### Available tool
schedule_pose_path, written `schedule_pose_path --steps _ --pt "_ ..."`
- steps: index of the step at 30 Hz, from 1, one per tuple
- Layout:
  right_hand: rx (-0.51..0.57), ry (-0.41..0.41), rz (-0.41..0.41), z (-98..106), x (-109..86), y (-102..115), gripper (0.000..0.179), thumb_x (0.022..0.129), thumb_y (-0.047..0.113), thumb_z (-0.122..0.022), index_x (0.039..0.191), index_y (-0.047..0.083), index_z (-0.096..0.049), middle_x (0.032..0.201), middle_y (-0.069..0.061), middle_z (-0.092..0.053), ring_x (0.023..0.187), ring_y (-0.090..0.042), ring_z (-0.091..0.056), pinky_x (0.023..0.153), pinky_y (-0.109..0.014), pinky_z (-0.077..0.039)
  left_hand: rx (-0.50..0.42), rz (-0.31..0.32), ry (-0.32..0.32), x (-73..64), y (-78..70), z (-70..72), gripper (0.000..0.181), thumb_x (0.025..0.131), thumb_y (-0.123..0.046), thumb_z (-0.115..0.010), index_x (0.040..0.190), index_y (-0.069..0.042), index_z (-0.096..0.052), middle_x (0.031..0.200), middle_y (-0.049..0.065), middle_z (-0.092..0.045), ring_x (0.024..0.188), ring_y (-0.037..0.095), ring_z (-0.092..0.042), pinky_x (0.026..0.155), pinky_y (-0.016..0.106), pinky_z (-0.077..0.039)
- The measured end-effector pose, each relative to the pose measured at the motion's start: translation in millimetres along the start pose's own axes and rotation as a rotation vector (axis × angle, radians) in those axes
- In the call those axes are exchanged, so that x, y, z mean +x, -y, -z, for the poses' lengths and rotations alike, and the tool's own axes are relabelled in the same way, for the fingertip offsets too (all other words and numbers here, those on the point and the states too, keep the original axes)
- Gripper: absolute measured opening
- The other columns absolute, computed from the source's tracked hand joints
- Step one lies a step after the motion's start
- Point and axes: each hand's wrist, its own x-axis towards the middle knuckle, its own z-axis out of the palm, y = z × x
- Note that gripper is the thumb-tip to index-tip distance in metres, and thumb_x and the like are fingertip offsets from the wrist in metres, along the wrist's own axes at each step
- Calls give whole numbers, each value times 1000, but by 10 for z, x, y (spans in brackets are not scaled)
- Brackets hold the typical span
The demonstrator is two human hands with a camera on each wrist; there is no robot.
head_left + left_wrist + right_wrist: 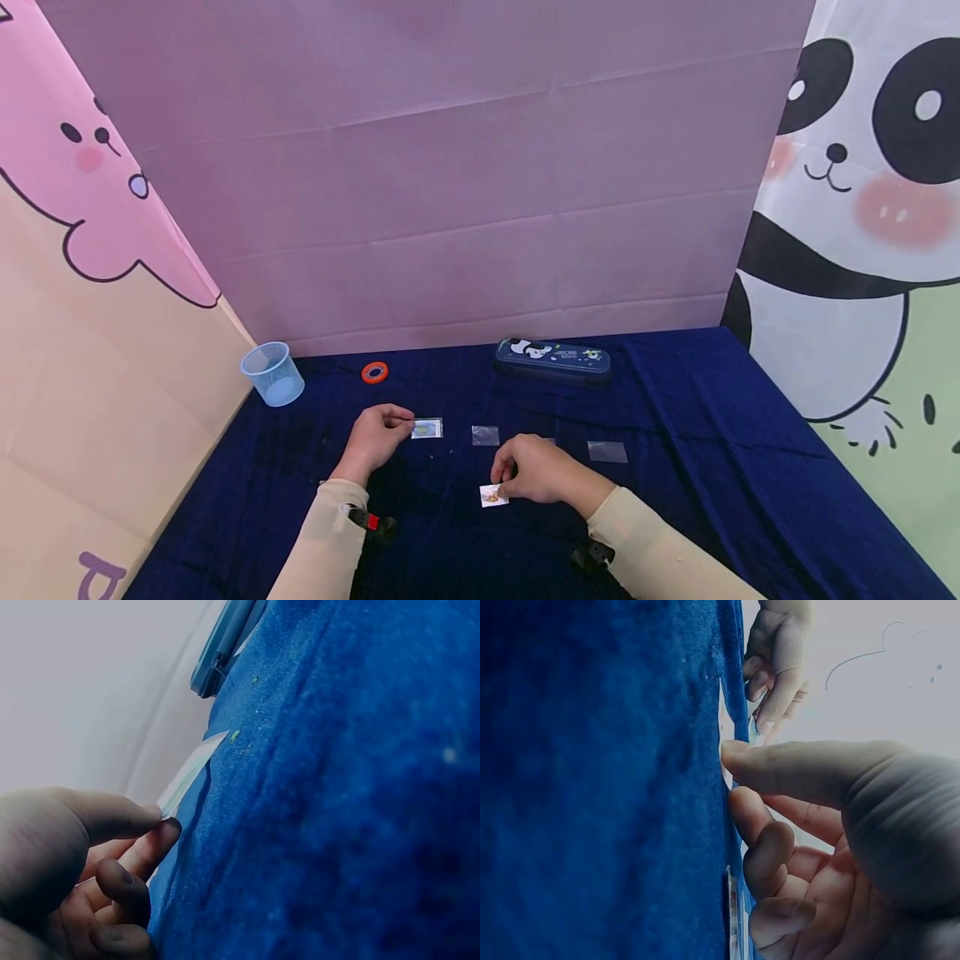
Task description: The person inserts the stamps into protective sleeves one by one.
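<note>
My left hand [375, 439] pinches the left edge of a small card with a blue-green picture [428, 428], between thumb and index finger. In the left wrist view that card [191, 776] slants up from the fingertips, close over the dark blue cloth. Lower and to the right, my right hand [542, 471] pinches a white picture card [491, 497] with an orange-brown print by its right side. The right wrist view has this card [725, 724] nearly edge-on, the thumb pressed on it and the other fingers curled below.
Clear plastic rectangles [485, 436] lie in a row on the blue cloth [675, 500]; one is mostly hidden behind my right hand, another [607, 452] lies farther right. Behind them are a navy panda pencil case [553, 360], an orange-red tape roll [375, 372] and a light-blue mesh basket [274, 375].
</note>
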Motion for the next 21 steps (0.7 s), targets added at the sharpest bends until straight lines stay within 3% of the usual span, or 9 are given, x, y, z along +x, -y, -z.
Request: schedule_pose_path --steps 11,21 --pt "10 13 13 29 -20 19 16 87 9 -83 80 19 -72 74 11 -63 66 -8 -56 61 -28 -47 72 2 -17 -17 -13 -27 5 94 -15 -78 98 -13 -80 96 2 -73 81 19 -62 75 39 -52" --pt "84 40 65 157 -15 -30 15 93 8 -77 85 18 -70 80 9 -66 71 -10 -61 65 -30 -51 106 9 -29 -31 -51 -8 11 93 -14 -80 104 -12 -79 90 0 -69 81 20 -60 75 38 -49"
